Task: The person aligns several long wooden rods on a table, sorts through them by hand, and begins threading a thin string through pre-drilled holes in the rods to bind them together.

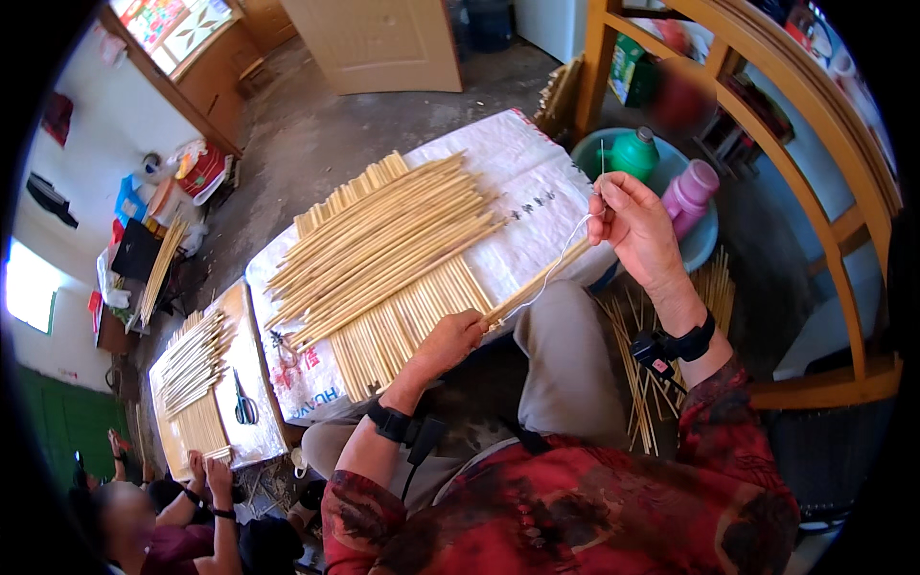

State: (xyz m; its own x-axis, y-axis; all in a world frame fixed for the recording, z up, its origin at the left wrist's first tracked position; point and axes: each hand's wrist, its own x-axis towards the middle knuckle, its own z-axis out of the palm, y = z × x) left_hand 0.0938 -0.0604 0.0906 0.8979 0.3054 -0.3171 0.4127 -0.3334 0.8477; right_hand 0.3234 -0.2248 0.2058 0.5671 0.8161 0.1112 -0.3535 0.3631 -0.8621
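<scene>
Raised at the right, my right hand [634,230] pinches a thin needle [603,156] that points upward. White thread [548,276] runs from these fingers down toward my left hand [446,347]. That hand is closed round the end of a pale stalk [544,280], which slants up to the right beside my knee; whether it is one stalk or a few I cannot tell. Left of it, a flat mat of stalks laid side by side [407,331] covers part of the table. Across this mat lies a heap of loose straw-coloured stalks [383,244].
White sheeting [551,172] covers the table. At the left, a co-worker's hands [209,471] touch a similar mat [196,429] on another table, near scissors [245,407]. A blue basin [704,240] holds green and pink flasks. More stalks [644,383] lean beside a wooden frame [829,220].
</scene>
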